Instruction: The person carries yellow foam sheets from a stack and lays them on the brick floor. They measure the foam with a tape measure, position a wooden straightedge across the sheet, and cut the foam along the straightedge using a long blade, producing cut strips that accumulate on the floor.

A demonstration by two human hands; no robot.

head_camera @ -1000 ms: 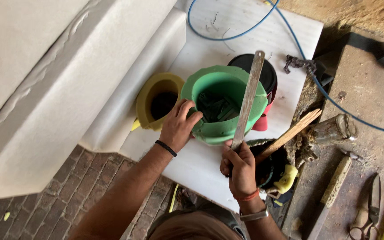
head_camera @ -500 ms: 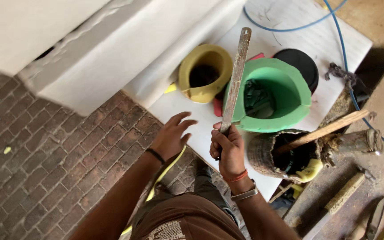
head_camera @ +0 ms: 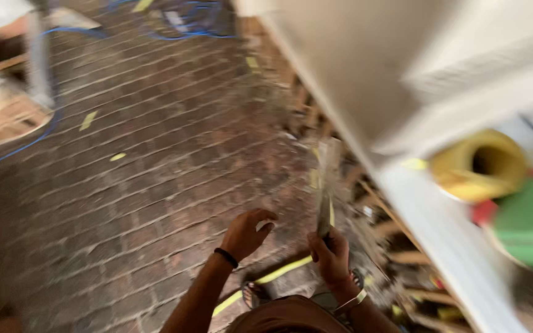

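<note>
The view is blurred by motion. My right hand (head_camera: 331,256) grips the lower end of a long flat metal bar (head_camera: 325,191) that stands nearly upright over the brick floor. My left hand (head_camera: 246,233) hovers just left of it, fingers curled and holding nothing, with a black band on the wrist. At the right edge a yellow bucket (head_camera: 479,165) and a green bucket (head_camera: 528,222) lie on a white slab (head_camera: 439,228).
A brick floor (head_camera: 143,172) fills the left and middle. A blue cable (head_camera: 26,145) runs across it at the far left beside a wooden crate (head_camera: 1,114). A yellow strip (head_camera: 272,277) lies by my foot. Wood scraps (head_camera: 396,246) sit under the white slab's edge.
The view has swung left, away from the slab and buckets, toward the brick floor. My right hand has kept the metal bar. My left hand has stayed beside it, now curled.
</note>
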